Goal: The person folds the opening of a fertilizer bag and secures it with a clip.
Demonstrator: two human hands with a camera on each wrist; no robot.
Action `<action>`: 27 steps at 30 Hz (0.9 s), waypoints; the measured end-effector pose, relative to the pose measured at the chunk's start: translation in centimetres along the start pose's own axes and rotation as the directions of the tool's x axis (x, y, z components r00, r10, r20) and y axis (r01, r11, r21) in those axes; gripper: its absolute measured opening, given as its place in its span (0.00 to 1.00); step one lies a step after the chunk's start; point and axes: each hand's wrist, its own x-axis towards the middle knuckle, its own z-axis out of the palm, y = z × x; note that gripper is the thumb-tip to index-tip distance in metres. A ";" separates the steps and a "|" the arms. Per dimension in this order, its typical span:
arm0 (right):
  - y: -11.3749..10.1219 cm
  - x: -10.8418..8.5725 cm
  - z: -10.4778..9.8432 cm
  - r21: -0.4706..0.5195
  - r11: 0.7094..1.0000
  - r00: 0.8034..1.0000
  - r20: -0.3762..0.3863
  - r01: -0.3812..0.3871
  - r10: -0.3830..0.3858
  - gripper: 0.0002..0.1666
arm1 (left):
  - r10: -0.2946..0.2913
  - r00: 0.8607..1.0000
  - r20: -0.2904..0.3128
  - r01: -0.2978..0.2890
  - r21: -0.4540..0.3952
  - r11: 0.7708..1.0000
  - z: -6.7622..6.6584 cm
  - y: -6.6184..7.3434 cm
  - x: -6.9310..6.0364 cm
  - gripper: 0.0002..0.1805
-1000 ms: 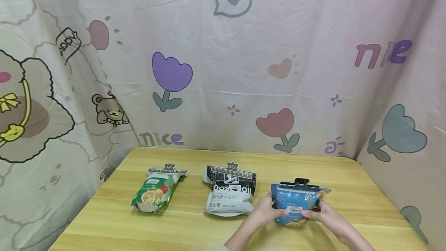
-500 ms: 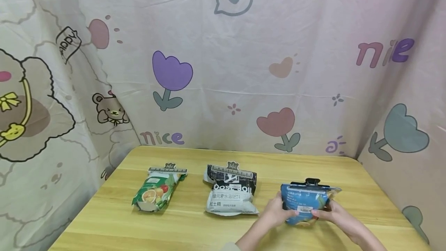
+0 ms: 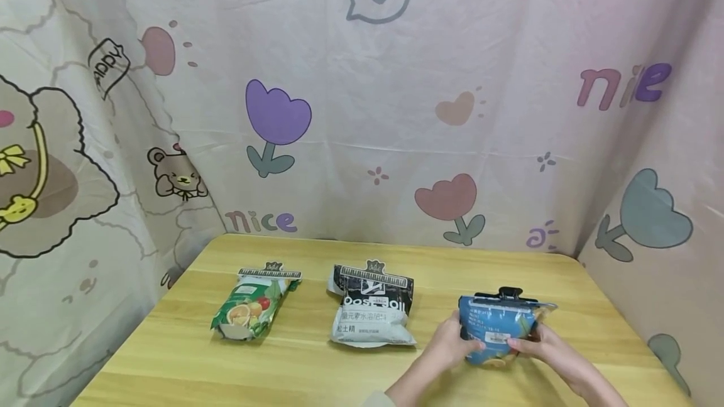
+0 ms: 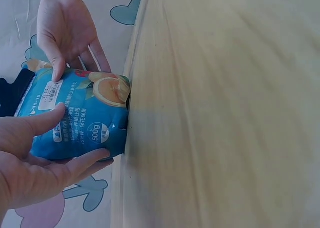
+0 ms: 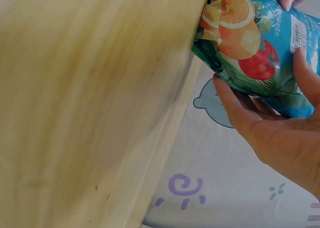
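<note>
Both hands hold a blue plastic bag [image 3: 493, 325] with fruit printed on it, at the right of the table. A black clip [image 3: 509, 294] pinches its folded top. My left hand [image 3: 450, 343] grips the left side, thumb on the front; the left wrist view shows "500g" on the bag [image 4: 82, 118]. On the other side, my right hand [image 3: 545, 347] grips with its thumb by the white barcode label [image 4: 51, 95]. In the right wrist view, fingers [image 5: 235, 105] of the right hand lie behind the bag. The bag's bottom meets or nearly meets the table; I cannot tell which.
A black and white bag [image 3: 373, 319] with a keyboard-patterned clip [image 3: 374, 276] lies mid-table. Further left is a green fruit-print bag [image 3: 249, 309] with a similar clip [image 3: 270, 273]. A printed curtain [image 3: 362, 112] hangs behind the wooden table [image 3: 283, 375] and at its sides.
Both hands have moved to the right with the blue bag, mostly in the first half second. It now stands further from the black and white bag, which stays put like the green one.
</note>
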 end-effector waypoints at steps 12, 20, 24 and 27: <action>-0.6 0.9 0.9 -0.021 0.998 0.981 -0.185 -0.065 0.060 0.42 | -0.036 0.999 -0.016 0.035 -0.056 0.998 -0.4 0.3 0.8 0.30; -1.0 2.9 1.9 -0.064 0.995 0.946 -0.320 -0.082 0.057 0.46 | -0.031 0.997 -0.068 0.026 -0.077 0.997 0.2 0.1 1.2 0.38; -1.0 3.5 2.0 0.004 0.996 0.959 -0.270 -0.084 0.082 0.47 | -0.047 0.995 -0.086 0.038 -0.103 0.994 0.3 0.0 1.4 0.34; -0.9 3.6 1.9 0.060 0.996 0.965 -0.248 -0.073 0.085 0.45 | -0.073 0.994 -0.082 0.065 -0.095 0.993 0.3 0.1 1.5 0.28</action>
